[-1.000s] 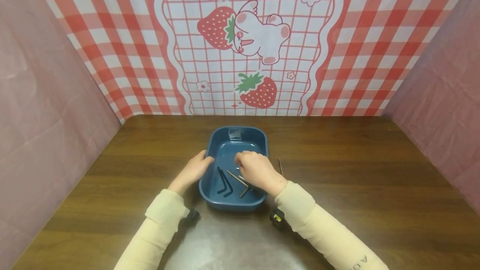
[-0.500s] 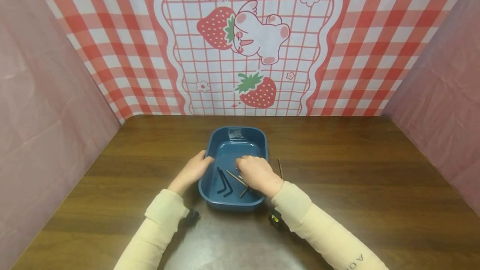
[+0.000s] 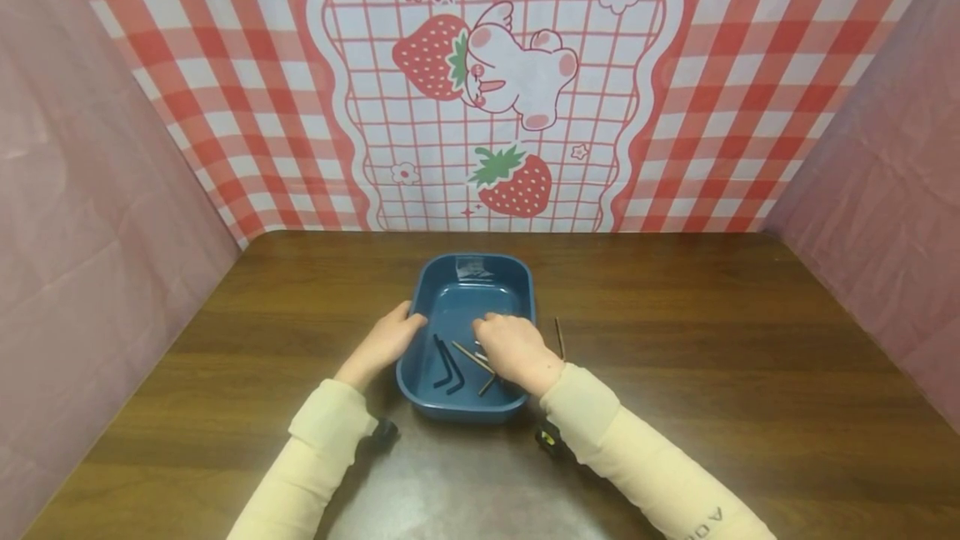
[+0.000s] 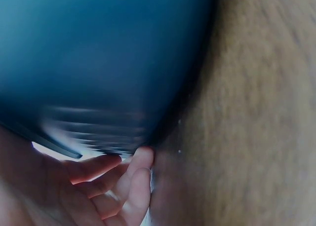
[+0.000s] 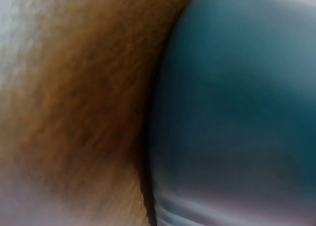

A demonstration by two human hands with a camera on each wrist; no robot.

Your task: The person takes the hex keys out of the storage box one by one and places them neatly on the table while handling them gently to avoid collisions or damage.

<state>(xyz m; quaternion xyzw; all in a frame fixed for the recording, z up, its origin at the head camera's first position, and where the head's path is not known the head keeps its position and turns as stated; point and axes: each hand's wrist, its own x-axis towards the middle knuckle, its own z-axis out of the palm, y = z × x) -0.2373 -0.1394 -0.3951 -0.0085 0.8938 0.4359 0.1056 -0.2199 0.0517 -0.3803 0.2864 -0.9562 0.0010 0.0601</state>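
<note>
A deep blue plastic tray (image 3: pixel 480 417) stands on the table. My left hand (image 3: pixel 384 346) grips its left rim, thumb over the edge; in the left wrist view the fingers (image 4: pixel 140 159) lie against the outer wall (image 4: pixel 98 63). My right hand (image 3: pixel 516 350) is inside the tray at its right half, back upward, fingers bent down and fingertips hidden. Silvery hex key pieces (image 3: pixel 481 355) show beside the fingers; I cannot tell whether they are pinched. To the left lie two black hex keys (image 3: pixel 455 369) and a bronze hex key (image 3: pixel 472 357).
Another bronze hex key (image 3: pixel 559 338) lies on the wooden table (image 3: pixel 675 340), just right of the tray. Behind the table hangs a red-and-white strawberry cloth (image 3: pixel 517 182), with pink curtains (image 3: pixel 870 132) at the sides. The right wrist view shows only tray wall (image 5: pixel 237 112) and table.
My right hand has dropped slightly lower and nearer in the tray, over the silvery pieces, then hardly moves. My left hand stays on the rim.
</note>
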